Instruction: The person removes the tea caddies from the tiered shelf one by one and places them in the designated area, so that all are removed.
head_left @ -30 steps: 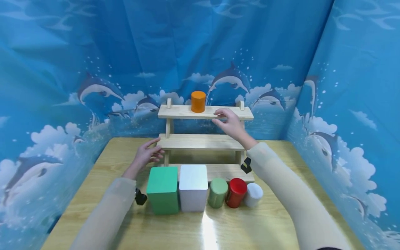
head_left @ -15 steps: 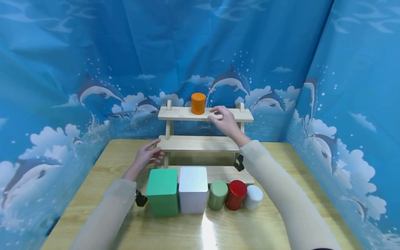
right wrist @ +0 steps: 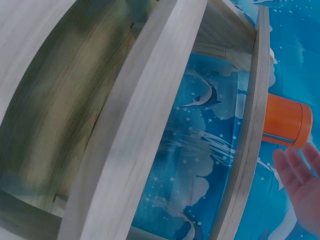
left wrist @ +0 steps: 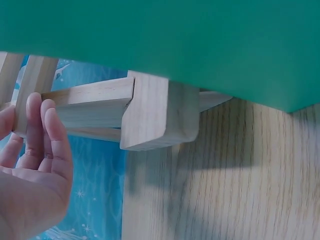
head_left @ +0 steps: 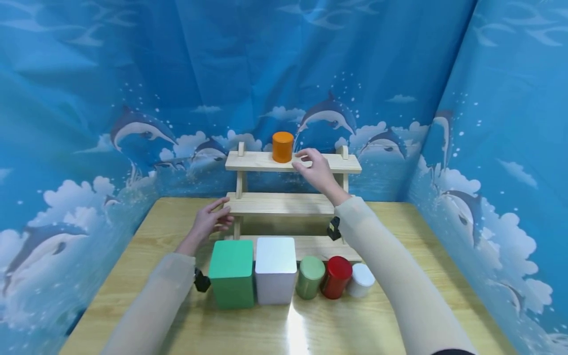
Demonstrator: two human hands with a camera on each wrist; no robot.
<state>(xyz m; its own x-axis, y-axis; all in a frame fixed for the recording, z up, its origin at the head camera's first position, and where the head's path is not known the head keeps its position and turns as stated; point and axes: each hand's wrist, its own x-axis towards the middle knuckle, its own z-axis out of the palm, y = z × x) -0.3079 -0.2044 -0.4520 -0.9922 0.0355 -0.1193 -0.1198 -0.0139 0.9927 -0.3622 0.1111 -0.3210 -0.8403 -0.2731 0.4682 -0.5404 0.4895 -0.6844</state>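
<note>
An orange round canister [head_left: 282, 148] stands upright on the top board of a three-step wooden display shelf [head_left: 275, 204]. Just to its right, my right hand [head_left: 316, 170] hovers by the top board with loosely bent fingers, holding nothing. A small gap separates the fingertips from the canister [right wrist: 287, 120] in the right wrist view. My left hand [head_left: 212, 219] is at the left end of the middle board. Its relaxed fingers [left wrist: 57, 135] lie against the board's end in the left wrist view; how firmly they touch I cannot tell.
In front of the shelf stand a green box [head_left: 231, 261], a white box [head_left: 275, 256], a light green canister [head_left: 310, 271], a red canister [head_left: 336, 271] and a white canister [head_left: 360, 276]. Blue dolphin-print curtains [head_left: 284, 64] enclose the wooden table [head_left: 146, 236].
My right hand has moved slightly left, closer to the orange canister. The left hand stays at the shelf's end, and the boxes and canisters keep their places.
</note>
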